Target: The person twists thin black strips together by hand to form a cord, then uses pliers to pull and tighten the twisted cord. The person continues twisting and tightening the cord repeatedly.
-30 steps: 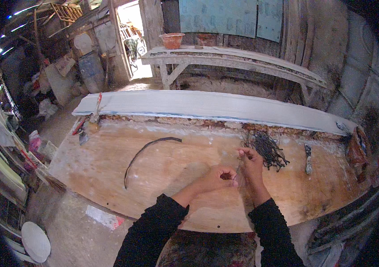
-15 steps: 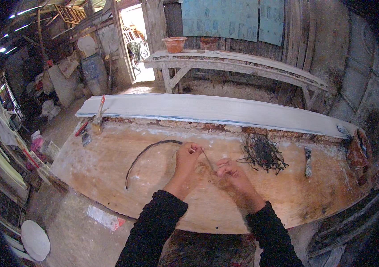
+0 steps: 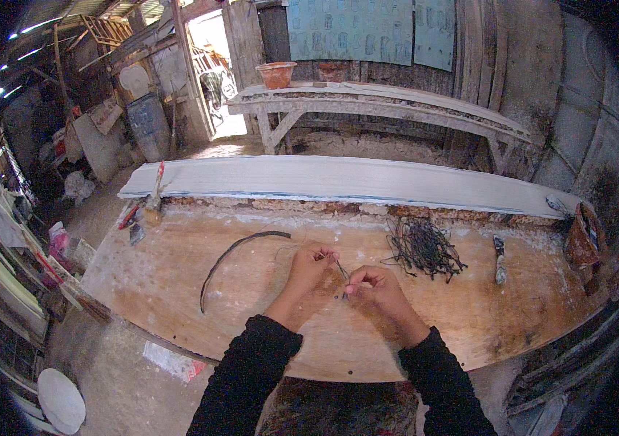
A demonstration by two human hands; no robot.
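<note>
Strand, thin and dark, runs short and slanting between two bare hands above a plywood tabletop. With that strand as the centre of a clock and twelve pointing away from the person, the left hand is at ten, its thumb and fingertips pinched on the strand's far end; the right hand is at four, pinched on the near end. The hands are close together, not touching. At nine a curved dark strip lies on the wood. Between two and three, just beyond the right hand, sits a loose tangle of dark strands. A stained hand tool lies at three, with a reddish-brown container farther out the same way. Toward ten, a paintbrush leans against a long white slab, which stretches across twelve.
</note>
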